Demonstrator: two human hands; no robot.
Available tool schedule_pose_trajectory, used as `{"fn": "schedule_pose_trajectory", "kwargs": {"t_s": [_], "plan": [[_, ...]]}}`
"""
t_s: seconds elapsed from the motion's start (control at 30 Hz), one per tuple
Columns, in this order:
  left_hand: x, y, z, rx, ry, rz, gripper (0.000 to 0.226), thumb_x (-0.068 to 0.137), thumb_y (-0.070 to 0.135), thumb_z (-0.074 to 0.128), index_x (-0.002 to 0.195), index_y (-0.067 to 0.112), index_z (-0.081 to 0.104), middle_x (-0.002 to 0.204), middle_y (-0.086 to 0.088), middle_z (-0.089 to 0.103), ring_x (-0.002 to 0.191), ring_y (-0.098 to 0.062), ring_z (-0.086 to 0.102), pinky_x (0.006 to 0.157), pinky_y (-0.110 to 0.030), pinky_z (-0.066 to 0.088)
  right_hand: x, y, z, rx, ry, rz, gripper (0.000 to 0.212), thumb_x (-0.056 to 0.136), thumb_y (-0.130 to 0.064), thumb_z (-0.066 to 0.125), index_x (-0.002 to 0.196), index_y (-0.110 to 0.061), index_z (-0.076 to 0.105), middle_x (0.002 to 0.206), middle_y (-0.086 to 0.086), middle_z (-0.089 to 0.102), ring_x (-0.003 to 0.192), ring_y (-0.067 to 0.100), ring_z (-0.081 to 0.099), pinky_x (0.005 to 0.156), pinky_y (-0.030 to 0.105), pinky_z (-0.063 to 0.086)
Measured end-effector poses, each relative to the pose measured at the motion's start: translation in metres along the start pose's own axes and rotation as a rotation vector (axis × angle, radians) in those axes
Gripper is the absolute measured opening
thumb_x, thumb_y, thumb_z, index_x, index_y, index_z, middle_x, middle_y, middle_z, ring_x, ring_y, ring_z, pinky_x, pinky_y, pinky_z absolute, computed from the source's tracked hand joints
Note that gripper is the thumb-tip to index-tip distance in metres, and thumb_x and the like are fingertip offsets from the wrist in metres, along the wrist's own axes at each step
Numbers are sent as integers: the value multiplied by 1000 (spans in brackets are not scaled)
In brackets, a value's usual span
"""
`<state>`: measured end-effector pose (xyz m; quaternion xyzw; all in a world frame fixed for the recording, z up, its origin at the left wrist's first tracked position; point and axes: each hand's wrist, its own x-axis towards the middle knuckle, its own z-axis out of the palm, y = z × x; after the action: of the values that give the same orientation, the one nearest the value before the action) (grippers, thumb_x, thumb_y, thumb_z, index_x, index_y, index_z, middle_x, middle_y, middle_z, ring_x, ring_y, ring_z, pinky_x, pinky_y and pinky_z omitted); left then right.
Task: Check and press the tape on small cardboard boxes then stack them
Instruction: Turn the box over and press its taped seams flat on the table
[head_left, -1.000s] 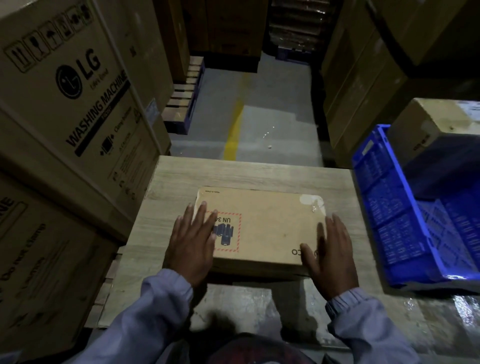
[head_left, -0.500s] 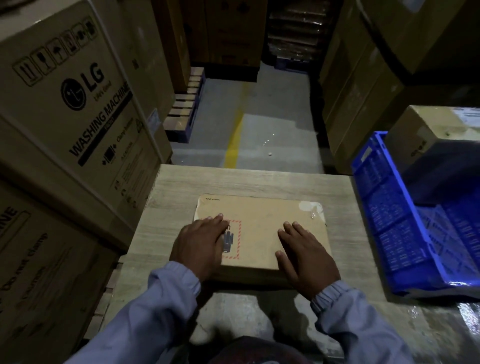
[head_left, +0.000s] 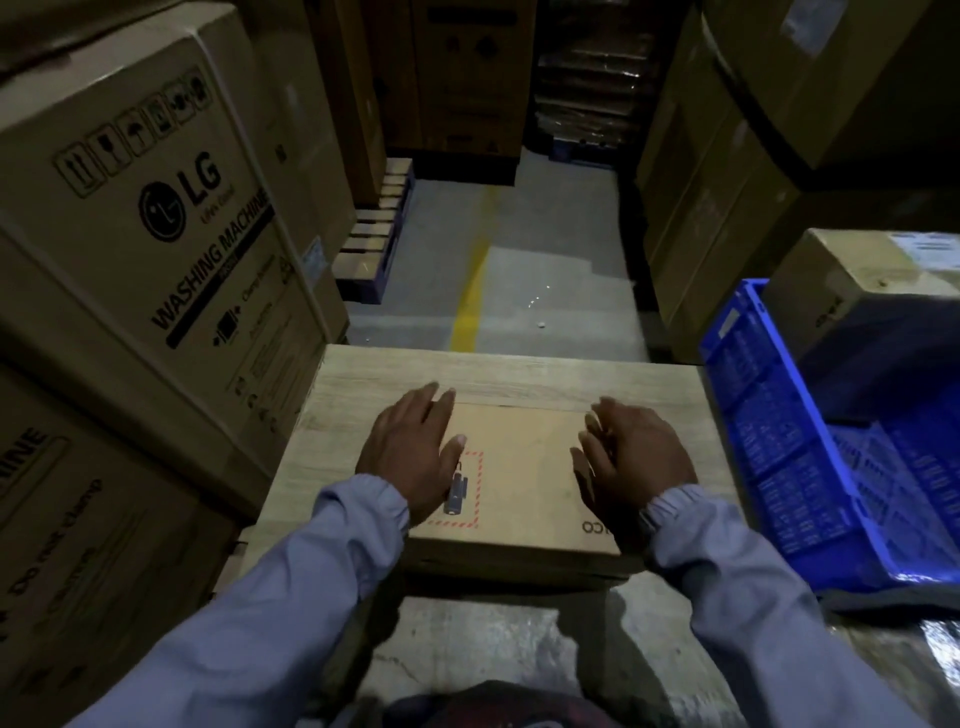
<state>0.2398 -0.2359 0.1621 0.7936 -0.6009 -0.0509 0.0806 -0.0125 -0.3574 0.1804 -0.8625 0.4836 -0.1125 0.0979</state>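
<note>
light: dim | floor (head_left: 561, 291): grey concrete, yellow line (head_left: 470, 291) | left: stacked washing-machine cartons (head_left: 156, 218) | right: blue crate (head_left: 769, 441)

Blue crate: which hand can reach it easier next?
Probably the right hand. It rests flat on the right side of the box, nearest the blue crate. The left hand lies on the other side, beside the big cartons.

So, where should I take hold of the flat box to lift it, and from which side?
Best grip its two short ends, one hand from each side. The box lies flat and wide on the table, too broad for one hand, and the left hand and right hand rest open on top near those ends.
</note>
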Motion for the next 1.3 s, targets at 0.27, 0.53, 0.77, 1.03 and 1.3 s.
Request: {"fn": "schedule_pose_trajectory", "kwargs": {"t_s": [0.27, 0.53, 0.77, 1.03, 1.3], "plan": [[5, -10, 23, -182, 13, -65, 72, 90, 60, 23, 153, 25, 24, 162, 1, 17, 149, -19, 12, 118, -44, 24, 1, 12, 32, 57, -83, 75, 61, 95, -54, 41, 147, -22, 35, 155, -2, 32, 144, 17, 22, 114, 37, 26], [8, -21, 20, -754, -53, -656, 60, 91, 56, 48, 135, 15, 47, 123, -13, 63, 105, -28, 63, 92, -40, 51, 1, 16, 30, 451, -64, 684, 79, 83, -70, 40, 138, -14, 41, 136, 13, 51, 119, 32, 53, 102, 49, 42], [-2, -16, 6, -750, -92, -649, 55, 99, 54, 32, 83, 15, 67, 79, -8, 69, 74, -24, 64, 66, -31, 44, -5, 16, 18, 716, -219, 888, 94, 61, -89, 29, 96, -10, 66, 89, 12, 69, 79, 32, 66, 86, 47, 52], [-4, -13, -3, -875, 94, -666, 51, 100, 56, 30, 104, 14, 58, 97, -4, 57, 90, -26, 52, 81, -32, 34, -10, 20, 10, 842, -50, 777, 61, 92, -67, 32, 108, -17, 62, 105, 6, 57, 100, 27, 55, 94, 43, 41], [-36, -27, 33, -874, -13, -677, 41, 83, 42, 73, 108, 15, 57, 101, -4, 65, 93, -26, 62, 75, -29, 45, -47, 23, 31, 860, -72, 716, 21, 89, -27, 62, 106, -16, 56, 98, 5, 62, 83, 19, 60, 58, 27, 42]]}}
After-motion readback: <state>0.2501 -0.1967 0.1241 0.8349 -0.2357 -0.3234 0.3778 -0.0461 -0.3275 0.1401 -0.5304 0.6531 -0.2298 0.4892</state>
